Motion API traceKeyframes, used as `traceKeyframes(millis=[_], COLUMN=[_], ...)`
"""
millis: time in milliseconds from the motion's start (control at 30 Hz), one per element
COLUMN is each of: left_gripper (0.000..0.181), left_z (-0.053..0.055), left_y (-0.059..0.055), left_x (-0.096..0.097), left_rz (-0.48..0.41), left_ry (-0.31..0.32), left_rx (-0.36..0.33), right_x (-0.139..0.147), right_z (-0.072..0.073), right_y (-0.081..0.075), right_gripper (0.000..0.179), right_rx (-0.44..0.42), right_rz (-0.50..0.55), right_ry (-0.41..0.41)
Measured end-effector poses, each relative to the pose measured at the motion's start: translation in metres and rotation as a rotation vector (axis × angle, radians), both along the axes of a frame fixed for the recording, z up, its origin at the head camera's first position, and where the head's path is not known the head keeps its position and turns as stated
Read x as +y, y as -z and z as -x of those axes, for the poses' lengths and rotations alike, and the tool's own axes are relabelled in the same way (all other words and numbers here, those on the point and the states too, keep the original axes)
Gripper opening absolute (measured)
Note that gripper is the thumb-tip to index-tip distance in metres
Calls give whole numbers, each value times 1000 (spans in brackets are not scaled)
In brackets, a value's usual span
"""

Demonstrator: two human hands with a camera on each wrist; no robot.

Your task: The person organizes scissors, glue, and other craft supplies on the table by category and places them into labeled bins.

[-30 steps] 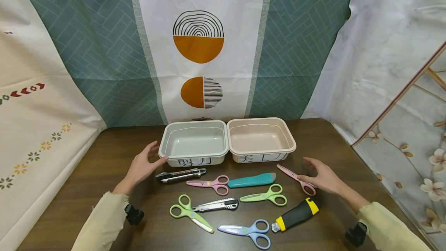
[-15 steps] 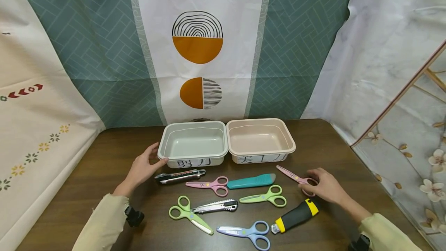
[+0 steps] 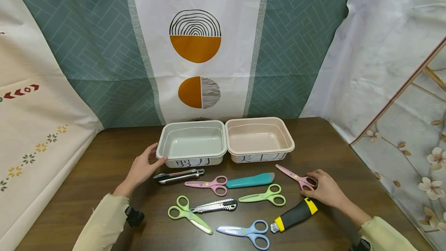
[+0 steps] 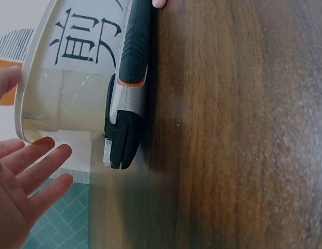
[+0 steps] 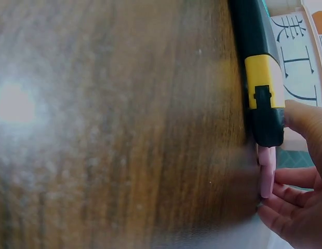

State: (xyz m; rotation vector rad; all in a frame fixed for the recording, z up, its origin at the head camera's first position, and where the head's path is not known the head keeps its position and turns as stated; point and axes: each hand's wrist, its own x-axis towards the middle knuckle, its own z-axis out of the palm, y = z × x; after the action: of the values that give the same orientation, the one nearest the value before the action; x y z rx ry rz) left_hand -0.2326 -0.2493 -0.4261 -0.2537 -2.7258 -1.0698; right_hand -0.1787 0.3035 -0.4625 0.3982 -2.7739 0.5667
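Note:
My left hand (image 3: 141, 169) is at the left end of the pale green bin (image 3: 195, 162), thumb at its front rim and the other fingers loosely extended beside it. A black and silver utility knife (image 4: 132, 83) lies just in front of that bin. My right hand (image 3: 324, 189) pinches the handles of a pair of pink scissors (image 3: 292, 173), thumb on the near side and fingers on the far side. Its blades point to the back left, flat on the table. Close by my right thumb lies a black and yellow utility knife (image 5: 262, 78).
A beige bin (image 3: 261, 153) adjoins the green one. In front lie another pink scissors (image 3: 205, 184), a teal cutter (image 3: 251, 180), two green scissors (image 3: 261, 196) (image 3: 189, 214), a silver snap-off knife (image 3: 216, 205) and blue scissors (image 3: 244, 231). Fabric hangs behind the table.
My right hand has lowered onto the pink scissors' handles, its thumb and fingers drawing in around them. The left hand stays at the green bin, and the scissors lie where they were.

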Motion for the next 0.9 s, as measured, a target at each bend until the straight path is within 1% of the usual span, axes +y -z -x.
traceKeyframes(millis=[100, 200, 433, 700, 900], left_gripper=[62, 61, 63, 65, 65], left_z=[0, 1, 3, 3, 3], left_y=[1, 1, 2, 0, 0], left_x=[1, 1, 2, 2, 2], left_rz=[-4, -2, -1, -22, -28], left_ry=[4, 2, -6, -8, -14], left_rx=[7, 13, 1, -22, -29], right_x=[0, 1, 0, 1, -1], right_z=[-1, 0, 3, 8, 9], right_y=[1, 1, -5, -12, -21], right_gripper=[50, 48, 45, 42, 45], right_rx=[30, 32, -9, -35, -55], right_rz=[-2, -16, -83, -110, -98], right_ry=[-12, -20, -31, -47, -47])
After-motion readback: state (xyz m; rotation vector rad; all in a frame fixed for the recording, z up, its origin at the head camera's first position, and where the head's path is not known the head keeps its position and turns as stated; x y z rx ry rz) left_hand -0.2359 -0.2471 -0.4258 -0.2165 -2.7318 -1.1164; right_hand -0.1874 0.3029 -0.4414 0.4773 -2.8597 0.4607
